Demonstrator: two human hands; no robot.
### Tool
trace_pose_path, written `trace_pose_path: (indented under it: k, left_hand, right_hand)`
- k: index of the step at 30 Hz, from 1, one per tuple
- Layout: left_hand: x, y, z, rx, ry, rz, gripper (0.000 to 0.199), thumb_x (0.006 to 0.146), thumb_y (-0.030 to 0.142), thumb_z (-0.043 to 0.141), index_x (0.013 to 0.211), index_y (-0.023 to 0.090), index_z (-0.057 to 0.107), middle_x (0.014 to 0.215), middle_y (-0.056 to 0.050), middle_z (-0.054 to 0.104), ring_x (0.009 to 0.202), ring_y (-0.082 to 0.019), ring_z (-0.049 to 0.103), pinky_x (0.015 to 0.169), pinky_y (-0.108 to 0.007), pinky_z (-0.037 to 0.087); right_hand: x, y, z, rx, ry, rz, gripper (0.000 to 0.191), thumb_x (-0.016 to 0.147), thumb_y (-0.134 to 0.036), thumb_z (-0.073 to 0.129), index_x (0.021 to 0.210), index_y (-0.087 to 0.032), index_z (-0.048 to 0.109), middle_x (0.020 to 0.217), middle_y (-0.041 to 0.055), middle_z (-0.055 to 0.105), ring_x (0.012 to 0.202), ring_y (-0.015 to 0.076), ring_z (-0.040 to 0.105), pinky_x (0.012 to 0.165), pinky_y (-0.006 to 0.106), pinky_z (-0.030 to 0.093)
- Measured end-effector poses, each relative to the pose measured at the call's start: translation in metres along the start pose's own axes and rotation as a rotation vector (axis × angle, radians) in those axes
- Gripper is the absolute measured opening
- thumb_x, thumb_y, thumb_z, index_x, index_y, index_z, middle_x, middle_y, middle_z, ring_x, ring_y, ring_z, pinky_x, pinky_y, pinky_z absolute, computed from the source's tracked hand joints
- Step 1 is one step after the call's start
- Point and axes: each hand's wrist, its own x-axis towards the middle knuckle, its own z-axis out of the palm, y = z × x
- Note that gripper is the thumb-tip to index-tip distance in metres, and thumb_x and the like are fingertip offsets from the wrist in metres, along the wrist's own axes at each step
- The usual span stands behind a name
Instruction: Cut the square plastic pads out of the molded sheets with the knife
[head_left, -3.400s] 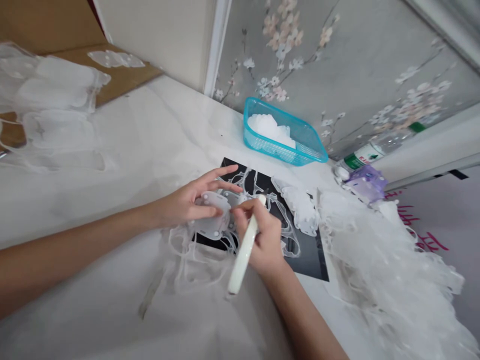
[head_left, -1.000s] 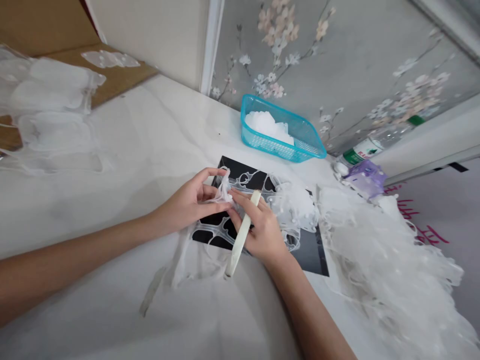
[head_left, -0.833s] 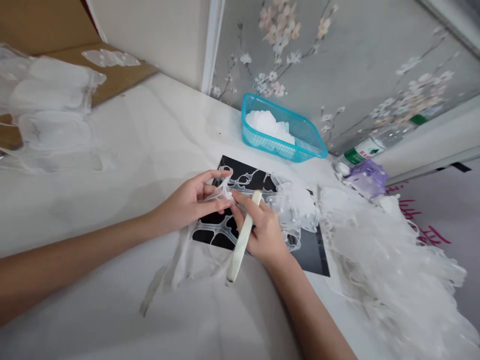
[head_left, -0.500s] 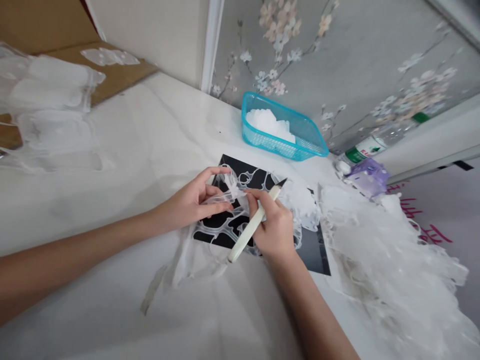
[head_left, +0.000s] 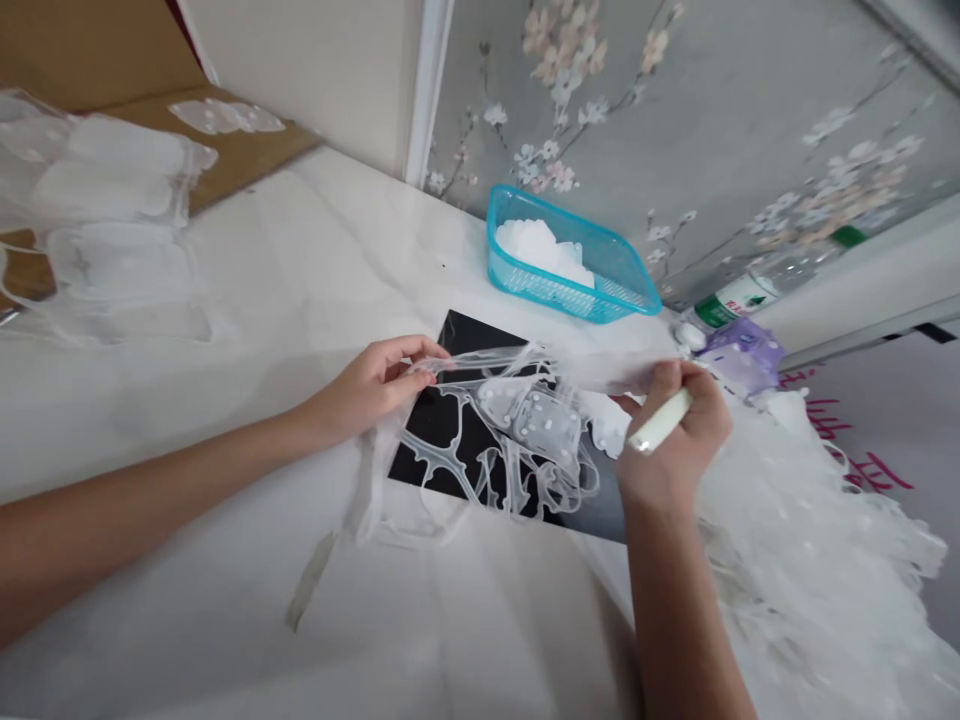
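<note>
My left hand (head_left: pixel 371 385) pinches one end of a clear, stretchy-looking plastic web (head_left: pixel 487 362) above the left part of a black board (head_left: pixel 442 412). Held out to the right, my right hand (head_left: pixel 675 435) grips a white-handled tool (head_left: pixel 660 420), its tip hidden behind the fingers. A blurred strip of the web runs taut into those same fingers. Between the hands, a translucent dotted piece (head_left: pixel 549 422) lies on the board among looping clear offcuts. Some of this web hangs over the board's front edge.
A blue basket (head_left: pixel 574 290) with white pieces stands at the back. Heaped clear scraps (head_left: pixel 810 560) cover the right side, near a purple packet (head_left: pixel 742 350) and a bottle (head_left: pixel 742 295). Translucent sheets (head_left: pixel 112 190) lie over cardboard (head_left: pixel 247 155) at left. A tape strip (head_left: pixel 310 582) is in front.
My right hand has moved right with the tool, stretching the clear web out from my left hand. The left hand has drawn slightly left, and the dotted piece now shows between them.
</note>
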Motion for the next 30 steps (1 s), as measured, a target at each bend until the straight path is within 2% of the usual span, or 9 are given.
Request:
trace_pose_path:
  k: [4,9,11,14,18,21,25,27,30]
  left_hand:
    - [0.000,-0.001,0.000,-0.016,0.074,-0.027,0.016,0.070,0.023,0.048,0.055,0.018,0.050,0.049,0.005,0.034,0.044,-0.007,0.029,0.043,-0.023,0.024]
    - [0.003,-0.009,-0.005,-0.086,0.306,-0.065,0.019,0.069,0.020,0.043,0.051,0.019,0.039,0.047,0.005,0.026,0.044,-0.008,0.027,0.043,-0.023,0.023]
    - [0.003,-0.009,-0.005,-0.039,0.276,-0.046,0.013,0.070,0.020,0.046,0.057,0.019,0.046,0.051,0.004,0.036,0.049,-0.010,0.037,0.048,-0.025,0.030]
    - [0.001,-0.007,-0.002,0.124,0.221,0.031,0.004,0.071,0.022,0.050,0.068,0.019,0.051,0.071,0.001,0.051,0.066,-0.014,0.049,0.060,-0.028,0.040]
    - [-0.002,-0.009,0.002,0.345,0.315,0.014,0.027,0.075,0.041,0.058,0.087,0.020,0.046,0.084,-0.002,0.055,0.075,-0.018,0.055,0.070,-0.033,0.045]
    - [-0.004,-0.014,0.005,0.618,0.316,0.055,0.051,0.069,0.055,0.062,0.101,0.018,0.048,0.106,-0.011,0.059,0.103,-0.029,0.055,0.092,-0.048,0.040]
    - [-0.005,-0.018,0.007,0.943,0.183,0.173,0.058,0.070,0.060,0.060,0.110,0.018,0.054,0.134,-0.015,0.048,0.133,-0.037,0.028,0.107,-0.063,0.005]
    - [-0.004,-0.019,0.007,0.910,0.125,0.185,0.055,0.074,0.058,0.057,0.112,0.018,0.054,0.134,-0.015,0.049,0.132,-0.035,0.032,0.107,-0.063,0.010]
    - [-0.004,-0.019,0.007,0.752,0.060,0.222,0.049,0.077,0.047,0.059,0.115,0.018,0.052,0.131,-0.013,0.052,0.126,-0.030,0.042,0.106,-0.052,0.028]
  right_hand:
    - [0.018,0.014,-0.013,-0.007,0.139,0.010,0.026,0.083,-0.043,0.048,0.076,-0.019,0.049,0.070,-0.0021,0.043,0.061,0.0117,0.050,0.052,0.030,0.053]
    - [0.039,0.030,-0.037,-0.203,0.402,-0.063,0.013,0.084,-0.030,0.038,0.074,-0.023,0.041,0.073,0.0042,0.047,0.073,0.0215,0.056,0.065,0.042,0.050]
    - [0.042,0.034,-0.041,-0.384,0.320,-0.127,0.012,0.082,-0.029,0.040,0.076,-0.023,0.048,0.075,0.0076,0.052,0.081,0.0264,0.056,0.074,0.047,0.044]
    - [0.037,0.041,-0.033,-0.650,-0.029,-0.180,0.015,0.078,-0.029,0.047,0.080,-0.021,0.060,0.068,0.0055,0.049,0.075,0.0263,0.053,0.067,0.041,0.040]
    - [0.030,0.051,-0.019,-0.779,-0.351,-0.281,0.018,0.077,-0.028,0.051,0.084,-0.019,0.065,0.065,0.0026,0.046,0.068,0.0201,0.049,0.057,0.028,0.032]
    - [0.029,0.050,-0.018,-0.801,-0.338,-0.329,0.021,0.082,-0.030,0.048,0.086,-0.017,0.064,0.065,0.0043,0.049,0.075,0.0225,0.050,0.058,0.028,0.033]
    - [0.021,0.029,-0.017,-0.618,-0.163,-0.447,0.021,0.085,-0.032,0.048,0.085,-0.017,0.063,0.075,0.0081,0.061,0.084,0.0245,0.054,0.070,0.035,0.041]
    - [0.007,0.014,-0.009,-0.483,-0.179,-0.518,0.019,0.087,-0.032,0.049,0.086,-0.019,0.063,0.078,0.0071,0.064,0.084,0.0230,0.055,0.075,0.037,0.044]
    - [-0.023,-0.003,0.010,-0.279,-0.485,-0.659,0.014,0.086,-0.027,0.052,0.094,-0.022,0.062,0.097,0.0054,0.068,0.097,0.0207,0.057,0.085,0.037,0.046]
